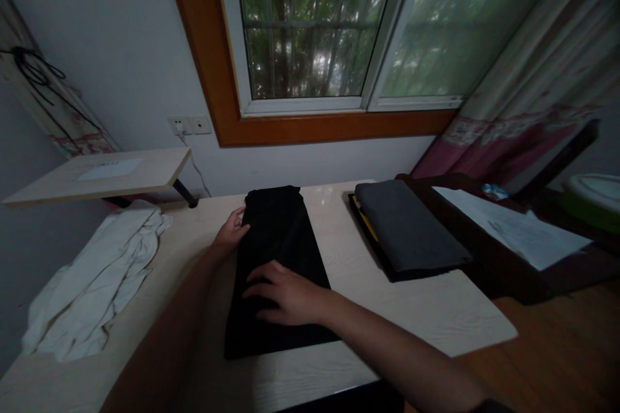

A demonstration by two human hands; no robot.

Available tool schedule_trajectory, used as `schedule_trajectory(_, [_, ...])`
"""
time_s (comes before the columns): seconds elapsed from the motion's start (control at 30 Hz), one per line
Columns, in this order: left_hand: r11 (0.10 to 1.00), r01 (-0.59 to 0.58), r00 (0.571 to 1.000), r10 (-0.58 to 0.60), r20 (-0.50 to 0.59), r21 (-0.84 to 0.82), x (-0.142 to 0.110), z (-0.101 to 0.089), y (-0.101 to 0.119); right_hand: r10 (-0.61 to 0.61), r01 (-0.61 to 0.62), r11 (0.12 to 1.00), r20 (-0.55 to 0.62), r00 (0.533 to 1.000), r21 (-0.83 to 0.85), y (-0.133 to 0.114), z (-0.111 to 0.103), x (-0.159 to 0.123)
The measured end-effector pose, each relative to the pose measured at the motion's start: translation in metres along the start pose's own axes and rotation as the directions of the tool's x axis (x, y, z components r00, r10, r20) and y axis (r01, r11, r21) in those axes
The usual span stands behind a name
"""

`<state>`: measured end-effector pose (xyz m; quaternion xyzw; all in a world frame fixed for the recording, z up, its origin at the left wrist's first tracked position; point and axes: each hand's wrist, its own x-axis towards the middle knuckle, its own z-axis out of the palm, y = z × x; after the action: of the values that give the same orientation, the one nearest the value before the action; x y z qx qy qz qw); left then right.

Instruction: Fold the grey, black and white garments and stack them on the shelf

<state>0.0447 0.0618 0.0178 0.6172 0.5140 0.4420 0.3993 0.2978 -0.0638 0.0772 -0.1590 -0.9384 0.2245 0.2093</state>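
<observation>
A folded black garment (276, 239) lies lengthwise on the pale wood-grain table (334, 226). At its upper left edge is my left hand (231, 230), the thumb reaching onto the fabric and the fingers bent beside the edge, with a gap between them. My right hand (288, 297) rests palm down on the lower half of the garment, fingers spread apart. To the right sits a stack of folded clothes, a dark grey piece (411, 226) on top and a strip of yellow showing at its left side.
Crumpled white cloth (101, 277) lies at the left, beneath a small raised shelf (106, 171). Beyond the table's right side, papers (513, 226) rest on a dark surface. A window (314, 26) and a wall socket (188, 126) are behind the table.
</observation>
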Motion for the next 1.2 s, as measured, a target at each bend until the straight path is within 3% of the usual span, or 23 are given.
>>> schedule_trajectory(0.23, [0.959, -0.028, 0.997, 0.049, -0.066, 0.284, -0.007, -0.001, -0.004, 0.187, -0.186, 0.967, -0.014, 0.982, -0.177, 0.024, -0.003, -0.053])
schedule_trajectory(0.53, [0.926, 0.003, 0.996, 0.031, -0.083, 0.378, -0.015, 0.003, 0.001, 0.209, -0.209, 0.959, -0.021, 0.978, -0.192, 0.026, -0.011, -0.079])
schedule_trajectory(0.73, [0.909, 0.039, 0.994, 0.008, -0.110, 0.415, -0.020, 0.005, 0.010, 0.218, -0.221, 0.969, -0.037, 0.975, -0.112, 0.038, -0.024, -0.094])
schedule_trajectory(1.0, [0.897, 0.025, 0.994, 0.024, -0.105, 0.441, -0.020, 0.006, 0.007, 0.255, -0.254, 0.958, 0.009, 0.967, 0.130, 0.043, -0.042, -0.117])
schedule_trajectory(1.2, [0.907, 0.004, 0.995, 0.040, -0.095, 0.421, -0.020, 0.005, 0.006, 0.242, -0.250, 0.958, 0.073, 0.968, 0.143, 0.042, -0.047, -0.125])
